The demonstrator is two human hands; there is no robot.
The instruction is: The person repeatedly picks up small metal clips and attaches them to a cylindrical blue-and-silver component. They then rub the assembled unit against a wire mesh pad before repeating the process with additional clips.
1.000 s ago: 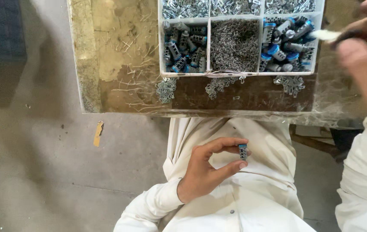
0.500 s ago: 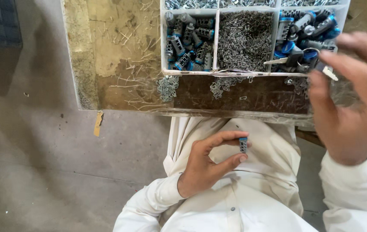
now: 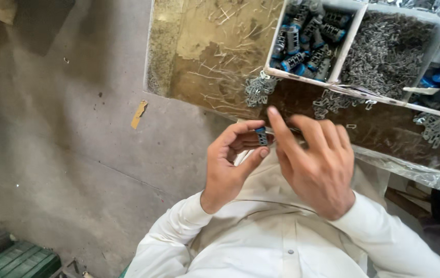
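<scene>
The left hand (image 3: 227, 170) is pinching a small blue and grey part (image 3: 262, 136) between its thumb and first fingers, just off the near edge of the bench (image 3: 204, 62), above the person's white shirt (image 3: 282, 242). The right hand (image 3: 315, 167) is sitting right beside it with its fingers (image 3: 282, 131) loosely spread and one fingertip touching the part, and I cannot tell if it is holding anything. On the bench a white tray (image 3: 351, 36) with boxes is holding more blue parts (image 3: 307, 41) and a heap of tiny metal clips (image 3: 390, 51), and some loose clips (image 3: 258, 90) are lying by the tray's near edge
</scene>
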